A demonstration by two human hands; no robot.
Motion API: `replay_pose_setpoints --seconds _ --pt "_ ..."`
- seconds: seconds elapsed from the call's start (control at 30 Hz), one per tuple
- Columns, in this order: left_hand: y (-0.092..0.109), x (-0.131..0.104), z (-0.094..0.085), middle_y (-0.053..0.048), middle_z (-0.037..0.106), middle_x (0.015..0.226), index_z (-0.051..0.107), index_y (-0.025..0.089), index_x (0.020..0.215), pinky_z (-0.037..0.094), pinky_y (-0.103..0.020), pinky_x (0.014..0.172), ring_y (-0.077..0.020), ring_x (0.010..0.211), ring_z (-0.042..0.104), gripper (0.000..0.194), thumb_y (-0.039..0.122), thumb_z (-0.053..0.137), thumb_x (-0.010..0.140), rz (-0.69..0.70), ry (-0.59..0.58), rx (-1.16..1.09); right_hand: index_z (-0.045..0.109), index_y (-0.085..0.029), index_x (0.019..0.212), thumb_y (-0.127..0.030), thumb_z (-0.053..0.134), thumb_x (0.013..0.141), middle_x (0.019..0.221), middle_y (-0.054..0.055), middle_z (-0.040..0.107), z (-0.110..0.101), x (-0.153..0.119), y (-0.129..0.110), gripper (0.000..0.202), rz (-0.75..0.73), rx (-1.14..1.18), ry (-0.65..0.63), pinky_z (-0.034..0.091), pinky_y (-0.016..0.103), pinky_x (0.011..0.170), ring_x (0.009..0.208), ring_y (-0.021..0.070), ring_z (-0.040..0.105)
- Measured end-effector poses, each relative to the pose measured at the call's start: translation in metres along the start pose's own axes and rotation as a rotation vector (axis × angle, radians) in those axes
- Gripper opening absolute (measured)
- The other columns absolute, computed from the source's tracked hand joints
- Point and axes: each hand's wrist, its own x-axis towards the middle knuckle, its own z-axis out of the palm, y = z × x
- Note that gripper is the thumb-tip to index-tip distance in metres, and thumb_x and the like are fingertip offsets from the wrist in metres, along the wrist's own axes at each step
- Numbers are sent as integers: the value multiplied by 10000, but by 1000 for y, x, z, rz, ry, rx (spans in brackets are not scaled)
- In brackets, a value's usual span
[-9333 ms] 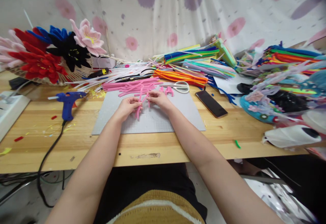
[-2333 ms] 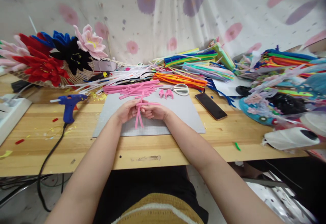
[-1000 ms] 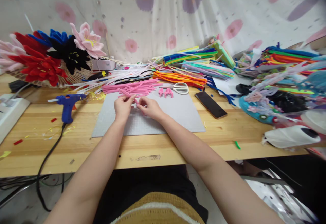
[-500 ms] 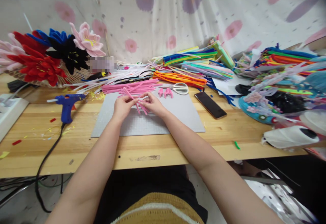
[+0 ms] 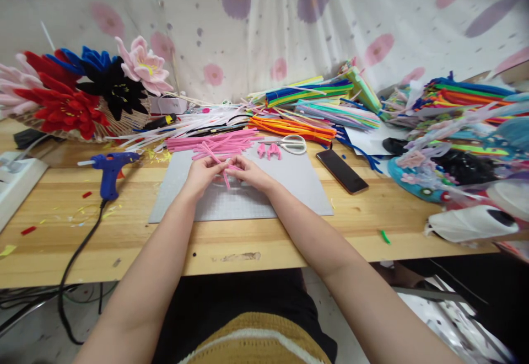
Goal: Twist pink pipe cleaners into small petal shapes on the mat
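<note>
Over the grey cutting mat (image 5: 289,198), my left hand (image 5: 202,175) is closed on pink pipe cleaners (image 5: 227,180), one end pointing down toward the mat. My right hand (image 5: 251,173) pinches the same pink pieces, its fingertips close against the left ones. How many strands lie between the fingers is hidden. Just behind my hands, a loose pile of pink pipe cleaners (image 5: 215,142) covers the mat's far edge. Two small bent pink pieces (image 5: 269,151) lie to the right of it, beside white-handled scissors (image 5: 293,144).
At left, a blue glue gun (image 5: 109,174) stands with its cord running off the front edge. Fabric-like flowers (image 5: 68,105) fill the back left. A phone (image 5: 342,171) lies right of the mat. Orange pipe cleaners (image 5: 293,129) and other coloured bundles line the back. A white roll (image 5: 471,223) is at right.
My right fingers have lowered and closed in against the left hand. The pink strand between the hands, which stuck out lower right, is now mostly covered by the right fingers.
</note>
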Motion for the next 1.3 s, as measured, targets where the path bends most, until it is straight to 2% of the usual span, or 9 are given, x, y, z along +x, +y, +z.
replay_pose_setpoints --seconds 0.1,0.2,0.33,0.5,0.6,0.73,0.87,1.07,1.3 --pt "1 0 -1 -54 689 700 701 107 876 498 -246 515 -148 591 621 473 294 831 461 14 -7 -17 463 -187 837 -463 573 778 591 -71 503 -2 -2 -1 302 81 36 -44 350 190 480 492 56 435" --pt "2 -1 -1 -56 690 701 690 101 898 500 -256 515 -156 579 628 471 232 818 464 -6 -11 -8 476 -182 867 -438 600 764 683 -25 609 -3 -1 2 302 120 26 -37 380 187 487 531 63 507" --pt "3 -3 -1 -49 677 671 676 109 921 519 -283 520 -188 613 646 492 194 807 454 -24 -27 42 506 -180 872 -379 612 759 734 1 647 -4 2 8 252 104 -59 12 403 195 515 602 86 568" --pt "4 -5 -1 -54 682 726 676 130 943 529 -283 527 -190 672 650 514 224 811 456 -20 -51 47 570 -160 827 -231 656 688 717 -17 611 -8 6 10 178 -38 -138 102 430 230 646 657 85 544" --pt "4 -5 0 -53 679 738 677 124 938 522 -275 531 -174 663 636 507 252 807 465 -16 -52 11 579 -148 796 -210 661 656 695 -26 586 -10 6 8 174 -28 -114 84 415 232 647 640 78 513" --pt "2 -3 2 -44 663 714 668 111 908 501 -266 509 -160 623 608 476 252 783 468 -27 -30 35 539 -151 735 -236 707 604 644 -42 550 -11 3 5 230 38 -26 -8 374 208 555 577 66 477" --pt "1 -5 4 -21 632 696 658 129 937 476 -230 489 -145 621 592 448 240 734 509 0 -61 111 527 -158 730 -335 684 663 566 -62 487 -13 -1 2 246 91 8 -109 270 190 441 467 46 378" --pt "3 -8 4 -4 589 680 666 157 934 459 -205 452 -96 538 530 406 231 713 538 15 -110 180 577 -137 729 -312 669 675 628 -33 527 -12 0 -1 205 33 -74 19 336 203 531 557 55 427" --pt "4 -8 1 -34 645 737 673 151 1017 514 -268 534 -141 617 599 505 254 764 532 -10 -142 20 505 -168 785 -360 668 693 615 -56 489 -12 -2 -7 269 -3 -81 -58 324 205 491 518 59 410"
